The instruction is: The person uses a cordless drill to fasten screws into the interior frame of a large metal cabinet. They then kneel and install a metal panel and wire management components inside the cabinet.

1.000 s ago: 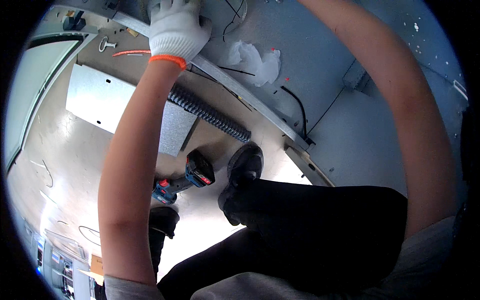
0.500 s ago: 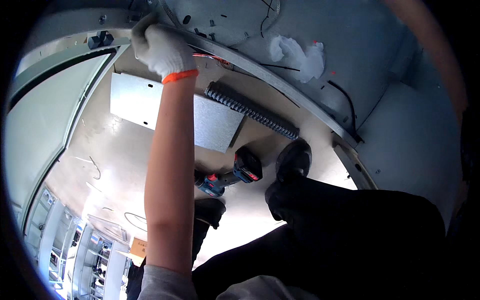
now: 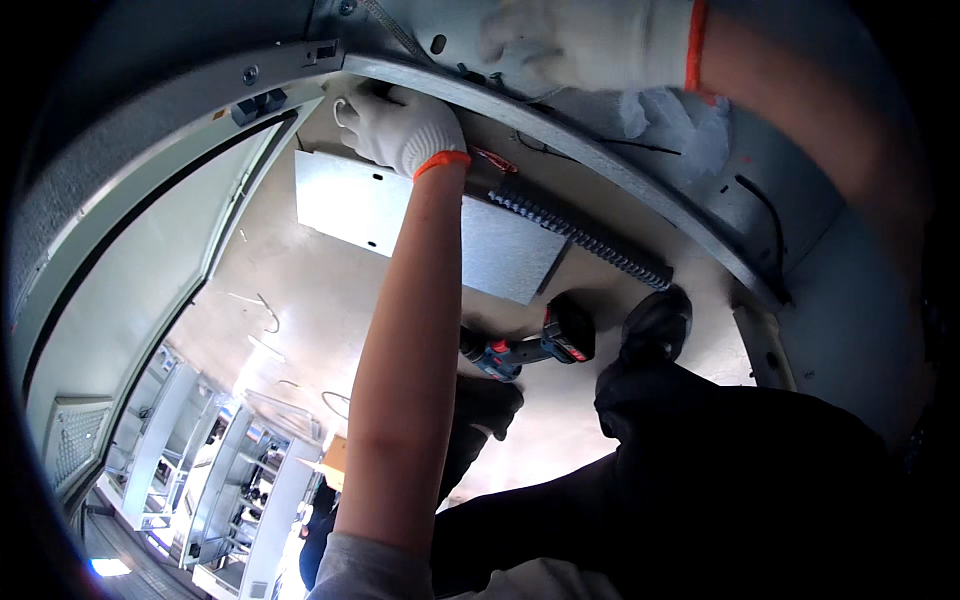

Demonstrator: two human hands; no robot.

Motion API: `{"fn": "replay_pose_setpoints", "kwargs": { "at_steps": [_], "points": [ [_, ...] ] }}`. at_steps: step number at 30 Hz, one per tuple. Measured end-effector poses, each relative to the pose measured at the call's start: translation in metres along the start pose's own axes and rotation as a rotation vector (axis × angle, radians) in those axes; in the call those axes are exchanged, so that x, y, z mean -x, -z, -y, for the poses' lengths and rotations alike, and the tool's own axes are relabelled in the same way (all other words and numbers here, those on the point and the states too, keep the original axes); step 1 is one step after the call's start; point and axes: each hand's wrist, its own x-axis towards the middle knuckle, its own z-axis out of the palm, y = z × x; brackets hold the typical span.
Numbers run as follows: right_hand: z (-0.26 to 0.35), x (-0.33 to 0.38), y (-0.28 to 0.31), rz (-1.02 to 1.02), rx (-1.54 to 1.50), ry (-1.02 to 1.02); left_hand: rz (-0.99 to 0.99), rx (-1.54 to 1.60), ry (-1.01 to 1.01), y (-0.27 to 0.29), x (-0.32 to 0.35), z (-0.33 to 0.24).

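Note:
My left hand, in a white knit glove with an orange cuff, hovers just on the near side of the cabinet's metal bottom rail. Its fingers are apart, and I see nothing held in them. Beneath it on the floor lies a flat sheet-metal panel. My right hand, gloved the same way, reaches in from the right over the cabinet's inside floor. Motion smears its fingers, so whether they hold anything is unclear. Near it lies a crumpled clear plastic bag.
A grey slotted wiring duct rests along the panel. A cordless drill lies between my shoes. At left stands an open cabinet door. A black cable and loose screws are inside the cabinet; shelving stands behind at lower left.
My left hand has come off the rail and its fingers have spread. My right hand has come into view at the top. The whole scene has shifted rightward.

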Motion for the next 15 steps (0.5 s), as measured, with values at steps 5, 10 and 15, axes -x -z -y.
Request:
{"fn": "replay_pose_setpoints", "kwargs": {
  "at_steps": [5,10,15],
  "points": [
    [0.002,-0.007,-0.059,0.089,0.328,-0.273,0.063,-0.094,0.031,-0.007,-0.001,-0.011],
    [-0.001,-0.023,-0.072,0.133,0.325,-0.138,-0.010,-0.130,-0.008,-0.005,-0.003,0.001],
    [-0.004,-0.025,-0.063,0.196,0.352,-0.135,0.040,-0.177,0.023,-0.002,-0.004,-0.008]
  ]
}}
